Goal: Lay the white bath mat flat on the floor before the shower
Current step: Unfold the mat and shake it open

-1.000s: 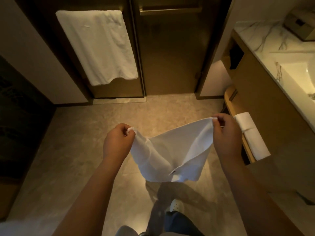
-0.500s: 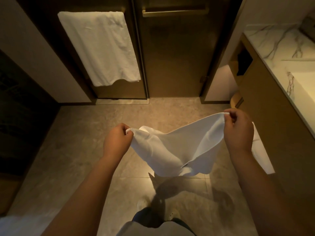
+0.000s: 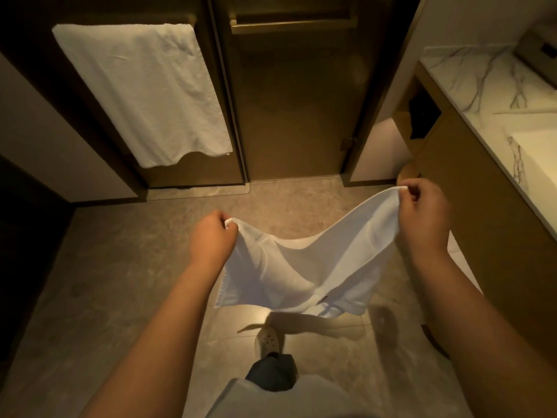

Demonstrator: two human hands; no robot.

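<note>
One white fabric bath mat (image 3: 304, 267) hangs in the air above the grey-brown tiled floor (image 3: 120, 282), short of the dark glass shower door (image 3: 289, 110). It touches the floor nowhere that can be seen. Its top edge sags between two corners; its lower edge hides part of the floor behind it.

Two bare hands are in view. The left hand (image 3: 212, 239) pinches the mat's left corner, fingers (image 3: 230, 226) curled tight on the cloth. The right hand (image 3: 423, 217) pinches the right corner, held higher, its fingers (image 3: 407, 191) pressed together on the fabric. The fingertips on both sides are largely folded under and hard to make out.

One white towel (image 3: 141, 92) hangs on the panel left of the door. One brass-coloured bar (image 3: 292, 25) crosses the door's top. The marble-topped vanity table (image 3: 482, 86) is cut off at the right edge. One pale perforated shoe (image 3: 266, 340) shows below the mat; the other foot is not visible. A white patch behind the right forearm is too obscured to identify.
</note>
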